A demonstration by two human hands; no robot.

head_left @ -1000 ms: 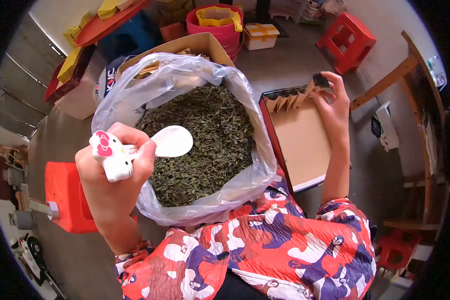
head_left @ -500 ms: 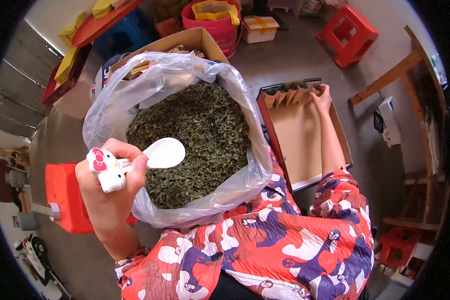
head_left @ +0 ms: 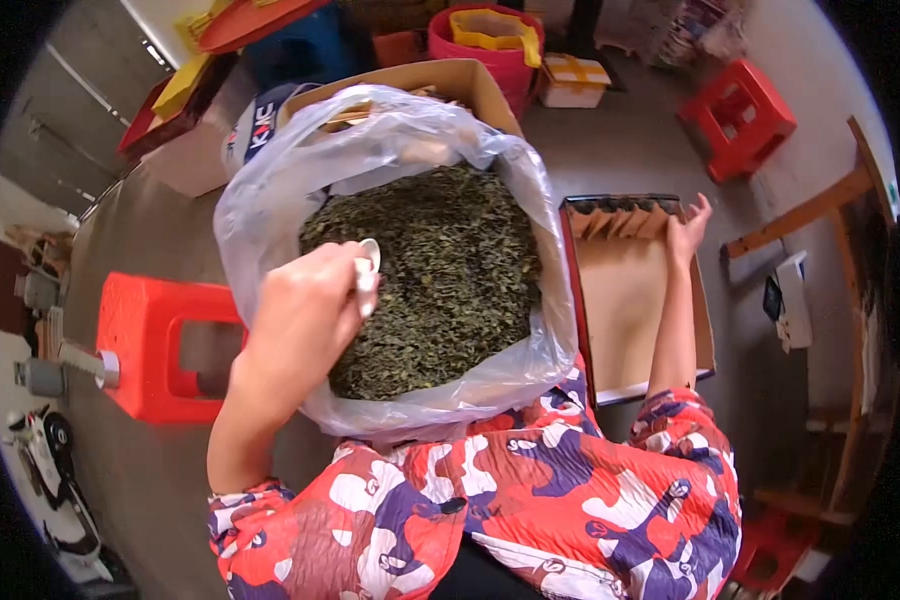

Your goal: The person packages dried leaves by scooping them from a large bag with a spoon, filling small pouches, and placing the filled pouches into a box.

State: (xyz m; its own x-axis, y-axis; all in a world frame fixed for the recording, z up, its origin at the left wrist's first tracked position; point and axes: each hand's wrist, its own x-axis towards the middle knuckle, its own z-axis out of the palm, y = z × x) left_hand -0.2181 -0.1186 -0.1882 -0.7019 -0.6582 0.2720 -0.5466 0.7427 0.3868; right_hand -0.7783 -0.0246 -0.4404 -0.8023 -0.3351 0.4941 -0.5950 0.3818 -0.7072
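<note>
My left hand (head_left: 310,305) is closed around a white spoon (head_left: 368,268), over the left part of a heap of dried dark-green leaves (head_left: 440,270). The spoon is mostly hidden by my fingers. The leaves fill a clear plastic bag (head_left: 255,225) in front of me. At the far right corner of a shallow cardboard box (head_left: 620,300) is my right hand (head_left: 686,235), its fingers apart and nothing seen in them. A row of small brown paper packets (head_left: 625,222), dark at their tops, stands along the box's far end, just left of that hand.
Behind the bag stands a carton (head_left: 470,80) with brown paper pieces in it. Red plastic stools stand at the left (head_left: 140,345) and far right (head_left: 740,120). A pink bucket (head_left: 485,60) and a white foam box (head_left: 575,82) are at the back. A wooden frame (head_left: 800,215) stands on the right.
My left hand has turned the spoon and moved right, over the leaves. My right hand has let go at the packets and spread its fingers. The whole view has shifted.
</note>
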